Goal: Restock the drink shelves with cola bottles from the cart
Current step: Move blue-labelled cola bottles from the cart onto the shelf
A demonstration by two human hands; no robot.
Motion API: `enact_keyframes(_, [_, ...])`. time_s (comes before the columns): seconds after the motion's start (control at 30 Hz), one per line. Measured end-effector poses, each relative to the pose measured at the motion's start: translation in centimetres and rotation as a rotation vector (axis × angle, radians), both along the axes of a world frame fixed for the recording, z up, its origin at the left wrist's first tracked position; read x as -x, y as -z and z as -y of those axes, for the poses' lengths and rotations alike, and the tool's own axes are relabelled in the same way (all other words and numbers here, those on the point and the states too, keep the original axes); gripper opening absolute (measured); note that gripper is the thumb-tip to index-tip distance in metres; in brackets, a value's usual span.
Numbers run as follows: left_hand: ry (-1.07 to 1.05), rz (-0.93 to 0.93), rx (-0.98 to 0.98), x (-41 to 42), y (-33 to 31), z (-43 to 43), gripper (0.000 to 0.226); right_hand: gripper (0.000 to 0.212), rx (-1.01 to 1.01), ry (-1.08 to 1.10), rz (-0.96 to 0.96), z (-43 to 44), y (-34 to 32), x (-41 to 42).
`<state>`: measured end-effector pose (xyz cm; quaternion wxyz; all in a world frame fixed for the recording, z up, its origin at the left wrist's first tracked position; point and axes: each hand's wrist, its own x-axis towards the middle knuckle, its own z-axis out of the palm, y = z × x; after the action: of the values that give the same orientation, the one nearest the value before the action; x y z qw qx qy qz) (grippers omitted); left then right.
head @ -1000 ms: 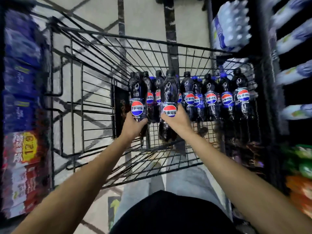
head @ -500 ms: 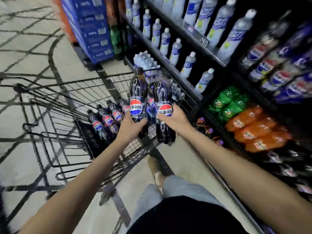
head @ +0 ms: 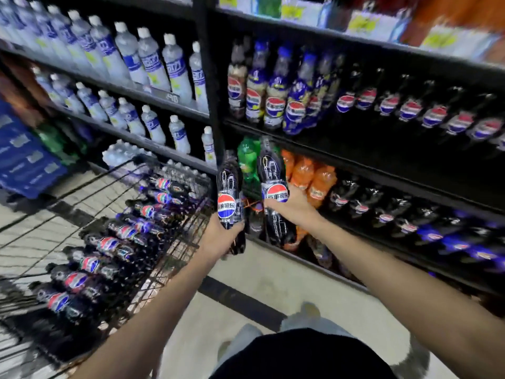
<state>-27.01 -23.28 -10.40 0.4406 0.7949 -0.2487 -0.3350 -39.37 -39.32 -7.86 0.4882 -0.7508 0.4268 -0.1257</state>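
Note:
My left hand [head: 218, 239] grips a dark cola bottle [head: 229, 187] upright by its lower half. My right hand [head: 293, 205] grips a second cola bottle [head: 273, 173] around the middle, just right of the first. Both bottles hang in the air in front of the black drink shelves [head: 355, 160], level with the lower shelf. The wire cart [head: 169, 255] stands at the left with several more cola bottles [head: 109, 244] lined up inside.
Cola bottles [head: 410, 108] fill the upper right shelf, with more cola on the lower right. Green [head: 247, 160] and orange bottles [head: 314, 179] sit behind my hands. White bottles [head: 153, 61] fill the left bay. Blue crates [head: 24, 160] stand at far left.
Both hands lifted their bottles out of the cart and carried them right toward the shelves. My view swung from the cart to the shelf front.

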Motion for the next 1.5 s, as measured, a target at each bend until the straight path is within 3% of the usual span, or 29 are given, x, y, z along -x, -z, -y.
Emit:
enact_keyframes(0.1, [0.066, -0.022, 0.018, 3.3, 0.0, 5.0, 0.018, 0.04, 0.002, 0.082, -0.002, 4.2, 0.3, 5.0])
enact_keyframes(0.23, [0.122, -0.041, 0.042, 8.4, -0.9, 11.9, 0.031, 0.046, 0.056, 0.185, -0.037, 10.0, 0.2, 11.3])
enact_keyframes(0.4, [0.191, -0.048, 0.091, 13.5, -2.0, 21.1, 0.024, 0.042, 0.103, 0.247, -0.021, 17.7, -0.5, 16.8])
enact_keyframes(0.63, [0.202, 0.032, 0.226, 17.5, -3.3, 33.2, 0.023, 0.042, 0.216, 0.341, 0.069, 27.1, -2.0, 20.2])
enact_keyframes(0.73, [0.211, 0.065, 0.273, 17.9, -3.6, 36.6, 0.036, 0.041, 0.261, 0.36, 0.135, 29.1, -2.1, 21.0])
enact_keyframes(0.8, [0.244, 0.082, 0.274, 17.9, -3.5, 38.2, 0.057, 0.043, 0.284, 0.365, 0.149, 30.0, -2.1, 21.5])
enact_keyframes(0.9, [0.254, 0.131, 0.241, 17.4, -3.0, 40.2, 0.068, 0.047, 0.289, 0.38, 0.166, 30.9, -1.9, 22.1])
enact_keyframes(1.33, [0.343, 0.111, 0.317, 16.6, -0.7, 43.7, 0.077, 0.05, 0.303, 0.43, 0.262, 32.5, -0.3, 21.0])
enact_keyframes(1.5, [0.373, 0.125, 0.308, 16.3, -0.5, 43.5, 0.079, 0.062, 0.265, 0.442, 0.265, 32.3, 0.0, 20.9])
